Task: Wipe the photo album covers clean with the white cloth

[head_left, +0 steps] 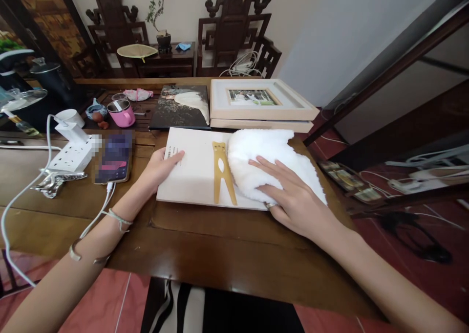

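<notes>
A white, flat book or album point(194, 166) with small print along its left side lies on the wooden table. A gold-coloured shape point(221, 174) with an oval hole and two legs shows on its face; I cannot tell whether it is printed or lies loose. My left hand point(161, 169) grips the book's left edge, thumb on top, other fingers mostly hidden. A fluffy white cloth point(264, 149) covers the book's right part and hangs past it. My right hand point(293, 198) presses on this cloth with fingers spread, the thumb side at the book's front edge.
Behind the book are a dark picture panel point(179, 108) and stacked framed pictures point(252, 113). At the left lie a phone point(113, 157) on a charging cable, a white power strip point(75, 154) and a pink mug point(122, 114). A dark wooden frame point(384, 64) stands at the right.
</notes>
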{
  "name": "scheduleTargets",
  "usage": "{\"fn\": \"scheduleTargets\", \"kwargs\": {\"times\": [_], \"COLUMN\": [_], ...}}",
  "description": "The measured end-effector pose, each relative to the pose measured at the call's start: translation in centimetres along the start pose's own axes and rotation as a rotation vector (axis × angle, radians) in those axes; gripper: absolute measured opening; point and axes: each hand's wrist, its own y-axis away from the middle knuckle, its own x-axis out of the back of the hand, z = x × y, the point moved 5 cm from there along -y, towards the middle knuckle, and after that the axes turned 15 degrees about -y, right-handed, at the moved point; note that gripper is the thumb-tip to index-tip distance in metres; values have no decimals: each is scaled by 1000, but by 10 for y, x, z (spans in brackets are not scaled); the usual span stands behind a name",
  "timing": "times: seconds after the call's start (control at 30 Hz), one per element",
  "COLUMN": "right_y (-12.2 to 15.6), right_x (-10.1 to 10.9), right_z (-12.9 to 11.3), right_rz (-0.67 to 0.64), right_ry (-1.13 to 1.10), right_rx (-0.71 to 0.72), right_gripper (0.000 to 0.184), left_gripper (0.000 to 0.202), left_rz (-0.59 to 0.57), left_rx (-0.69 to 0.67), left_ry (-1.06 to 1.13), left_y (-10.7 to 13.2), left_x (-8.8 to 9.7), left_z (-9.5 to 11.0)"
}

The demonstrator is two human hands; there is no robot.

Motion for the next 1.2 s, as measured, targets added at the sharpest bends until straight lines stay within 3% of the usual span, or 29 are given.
{"fn": "scheduleTargets", "kwargs": {"times": [0.13, 0.33, 0.5, 0.67, 0.77, 0.87, 1.07, 1.2], "right_y": [-4, -4, -10, -32, -38, -29, 13, 16], "right_x": [-4, -6, -3, -8, -13, -12, 6, 14], "right_z": [4, 7, 15, 40, 46, 28, -38, -44], "right_rz": [-10, -49, -89, -117, -137, -130, -109, -158], "right_ry": [23, 50, 25, -18, 4, 11, -60, -124], "right_rx": [-14, -39, -56, -143, -195, -164, -43, -57], "right_gripper": [40, 41, 45, 46, 45, 42, 37, 32], "left_gripper": [54, 41, 54, 53, 56, 60, 63, 63], "left_rz": [178, 279, 286, 121, 85, 105, 90, 83], "left_rx": [-198, -323, -433, -621, -695, -710, -698, -716], "left_ry": [-581, -1075, -1169, -1156, -1149, -1182, -1245, -1270], "left_y": [7, 15, 17, 12, 11, 13, 15, 15], "left_x": [9, -1, -13, -30, -33, -34, -32, -30], "left_z": [13, 19, 12, -2, -6, -4, 2, 2]}}
